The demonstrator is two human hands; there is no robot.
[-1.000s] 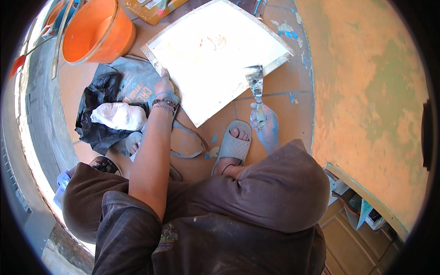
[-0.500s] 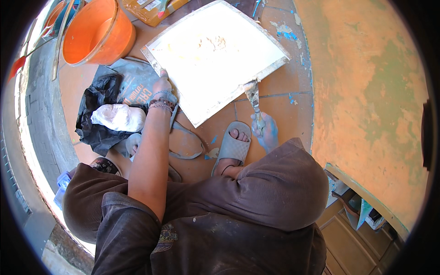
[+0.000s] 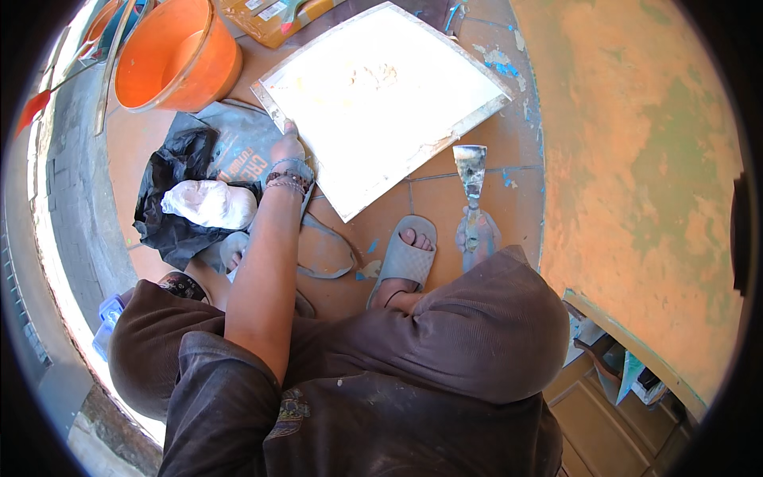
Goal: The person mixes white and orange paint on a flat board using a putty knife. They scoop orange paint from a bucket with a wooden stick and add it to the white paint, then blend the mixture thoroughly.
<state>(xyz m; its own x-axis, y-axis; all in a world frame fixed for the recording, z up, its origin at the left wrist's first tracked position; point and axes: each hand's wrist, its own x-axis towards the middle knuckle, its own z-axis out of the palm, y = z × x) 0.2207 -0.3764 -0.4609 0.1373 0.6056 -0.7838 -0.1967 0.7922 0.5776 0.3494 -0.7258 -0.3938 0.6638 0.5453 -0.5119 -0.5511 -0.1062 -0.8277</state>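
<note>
A square white board point(image 3: 358, 143) with a worn, greyish rim lies ahead of me, tilted in the view and glaring with light. Small crumbs or dabs of yellowish-brown material sit near its far middle. My left hand point(image 3: 288, 149) grips the board's left edge, thumb on the rim and the other fingers mostly hidden. My right hand point(image 3: 478, 235) is closed around the handle of a putty knife point(image 3: 470, 172). Its wide, stained blade points away from me, just off the board's right edge and apart from it.
An orange bucket point(image 3: 179, 60) stands at the far left. Beside my left forearm lie a white plastic bundle point(image 3: 209, 204), a black plastic bag point(image 3: 171, 191) and a grey printed bag point(image 3: 238, 143). A brown package point(image 3: 274, 20) lies beyond the board. A patchy orange surface point(image 3: 636, 159) borders the right.
My right hand has drawn the putty knife off the board's near right edge, moved it rightward and turned its blade upright in view. My left hand still holds the board.
</note>
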